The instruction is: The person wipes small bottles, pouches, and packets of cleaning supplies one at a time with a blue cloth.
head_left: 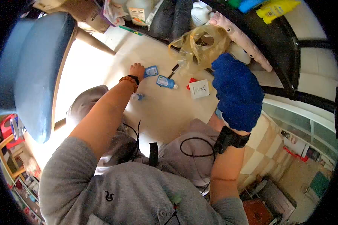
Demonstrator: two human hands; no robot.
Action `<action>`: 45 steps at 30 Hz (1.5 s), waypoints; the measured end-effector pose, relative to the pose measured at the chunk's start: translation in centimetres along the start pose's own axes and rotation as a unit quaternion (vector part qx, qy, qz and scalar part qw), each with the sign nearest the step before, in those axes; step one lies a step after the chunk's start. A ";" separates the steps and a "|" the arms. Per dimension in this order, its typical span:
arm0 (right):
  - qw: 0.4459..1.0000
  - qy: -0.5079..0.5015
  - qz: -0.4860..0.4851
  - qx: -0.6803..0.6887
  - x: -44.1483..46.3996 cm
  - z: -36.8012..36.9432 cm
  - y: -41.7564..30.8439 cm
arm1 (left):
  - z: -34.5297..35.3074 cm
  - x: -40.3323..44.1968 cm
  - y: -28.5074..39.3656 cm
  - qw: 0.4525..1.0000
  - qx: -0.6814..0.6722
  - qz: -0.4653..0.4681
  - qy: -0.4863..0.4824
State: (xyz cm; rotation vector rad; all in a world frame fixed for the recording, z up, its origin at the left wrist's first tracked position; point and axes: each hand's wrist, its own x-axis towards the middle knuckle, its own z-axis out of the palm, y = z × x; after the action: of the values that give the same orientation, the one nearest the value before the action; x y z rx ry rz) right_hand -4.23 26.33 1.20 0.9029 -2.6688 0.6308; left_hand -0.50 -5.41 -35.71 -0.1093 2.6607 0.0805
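Observation:
My left hand, a beaded bracelet and black band at its wrist, is on the pale surface with its fingers curled. It grips the end of a small flat blue bottle with a label. A second blue bottle with a white cap lies just to the right. Closer to me is a small clear-blue bottle. A bunched dark blue cloth covers my right hand, leaving only skin by the black wrist strap in view. Its fingers are hidden.
A black-handled brush or comb, a white packet and a red item lie on the pale surface. Behind them are a yellowish plastic bag and a pink plush toy. A blue padded chair stands left.

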 end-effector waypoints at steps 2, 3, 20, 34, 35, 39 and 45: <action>0.999 -0.016 -0.023 -0.035 -1.0 0.7 1.1 | -0.2 -0.1 -0.2 1.000 -0.002 -0.011 0.006; 0.997 -0.021 -0.038 -0.058 -1.6 1.3 2.0 | -0.5 -0.2 -0.3 0.999 -0.043 -0.013 -0.010; 0.976 0.080 0.071 0.187 0.9 14.0 -4.2 | -26.9 -14.7 7.4 0.872 -0.450 0.082 0.172; 0.951 -0.145 0.129 0.242 1.2 12.7 -5.9 | -26.3 -15.8 6.7 0.852 -0.457 0.190 0.174; 0.967 0.008 -0.051 0.248 0.2 14.9 -5.1 | -26.4 -16.0 6.9 0.846 -0.476 0.156 0.179; 0.946 0.022 0.032 0.322 -0.1 14.5 -6.2 | -26.0 -16.6 7.7 0.825 -0.499 0.125 0.233; 0.946 -0.018 -0.083 0.311 2.4 11.3 -5.5 | -26.6 -16.7 5.1 0.747 -0.319 0.414 0.412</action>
State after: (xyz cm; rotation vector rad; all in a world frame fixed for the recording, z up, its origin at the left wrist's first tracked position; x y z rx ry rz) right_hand -3.78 15.75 -6.02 1.2770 -2.4032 1.4677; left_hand 1.67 -1.30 -4.27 1.0689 3.1162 1.5532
